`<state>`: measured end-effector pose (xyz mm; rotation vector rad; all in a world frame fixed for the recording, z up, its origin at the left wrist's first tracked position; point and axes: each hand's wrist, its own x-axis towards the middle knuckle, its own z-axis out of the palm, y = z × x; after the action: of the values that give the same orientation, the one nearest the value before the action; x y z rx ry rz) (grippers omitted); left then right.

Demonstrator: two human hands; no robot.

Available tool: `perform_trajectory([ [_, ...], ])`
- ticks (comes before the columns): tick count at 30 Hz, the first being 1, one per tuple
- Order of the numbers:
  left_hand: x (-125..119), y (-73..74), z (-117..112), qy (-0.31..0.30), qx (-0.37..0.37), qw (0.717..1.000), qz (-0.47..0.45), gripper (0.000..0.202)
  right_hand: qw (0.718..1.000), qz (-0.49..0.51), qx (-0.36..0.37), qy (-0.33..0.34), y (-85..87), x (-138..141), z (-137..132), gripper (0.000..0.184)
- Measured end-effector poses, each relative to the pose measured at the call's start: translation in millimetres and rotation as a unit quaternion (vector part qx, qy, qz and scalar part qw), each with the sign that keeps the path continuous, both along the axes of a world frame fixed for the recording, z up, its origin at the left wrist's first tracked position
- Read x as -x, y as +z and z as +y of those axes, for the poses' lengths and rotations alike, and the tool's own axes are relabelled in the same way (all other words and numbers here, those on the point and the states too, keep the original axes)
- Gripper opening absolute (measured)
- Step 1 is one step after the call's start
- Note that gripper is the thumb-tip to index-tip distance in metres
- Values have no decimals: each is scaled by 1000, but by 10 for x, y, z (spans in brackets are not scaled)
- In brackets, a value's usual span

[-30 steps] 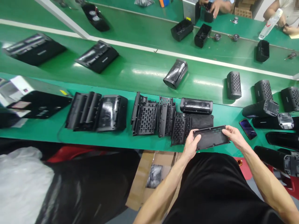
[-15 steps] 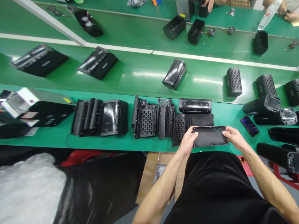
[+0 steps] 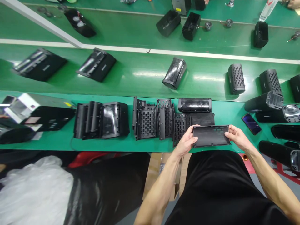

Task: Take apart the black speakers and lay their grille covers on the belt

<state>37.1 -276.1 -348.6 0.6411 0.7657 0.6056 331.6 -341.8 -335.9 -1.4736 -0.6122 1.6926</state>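
A black plastic speaker panel (image 3: 211, 136) with small tabs along its edges is held level over the front edge of the bench. My left hand (image 3: 186, 141) grips its left end, thumb on the upper face. At the opposite end my right hand (image 3: 236, 136) pinches it, thumb likewise on top. Just beyond lies another dark flat panel (image 3: 202, 118), partly hidden by the held one. Behind that rests a speaker housing (image 3: 195, 105) with a shiny front. Perforated black grille panels (image 3: 147, 122) lean together left of my hands.
A phone (image 3: 251, 123) lies right of my hands, near several black speakers (image 3: 263, 101). More housings (image 3: 174, 73) sit on the green conveyor (image 3: 145, 84). Stacked panels (image 3: 87, 120) and a box-like case (image 3: 51, 112) occupy the bench's left. A cardboard box (image 3: 152, 175) stands below.
The held panel and both hands stay almost in place, with the panel slightly shifted. The camera view has tilted a little. My grip on both ends is unchanged.
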Motion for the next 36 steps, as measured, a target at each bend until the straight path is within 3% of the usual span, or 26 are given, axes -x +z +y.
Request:
perform_trajectory([
  [7, 35, -14, 50, -4, 5, 1000, 8, 69, 1000, 2, -4, 0, 39, 21, 14, 51],
  [22, -67, -27, 152, 63, 91, 992, 59, 79, 996, 84, 24, -28, -33, 93, 78, 49],
  [28, -69, -21, 165, 53, 89, 993, 52, 86, 995, 90, 29, -23, -27, 92, 90, 52],
  [36, 30, 60, 168, 29, 46, 998, -17, 62, 998, 55, 4, -23, 41, 46, 60, 52],
])
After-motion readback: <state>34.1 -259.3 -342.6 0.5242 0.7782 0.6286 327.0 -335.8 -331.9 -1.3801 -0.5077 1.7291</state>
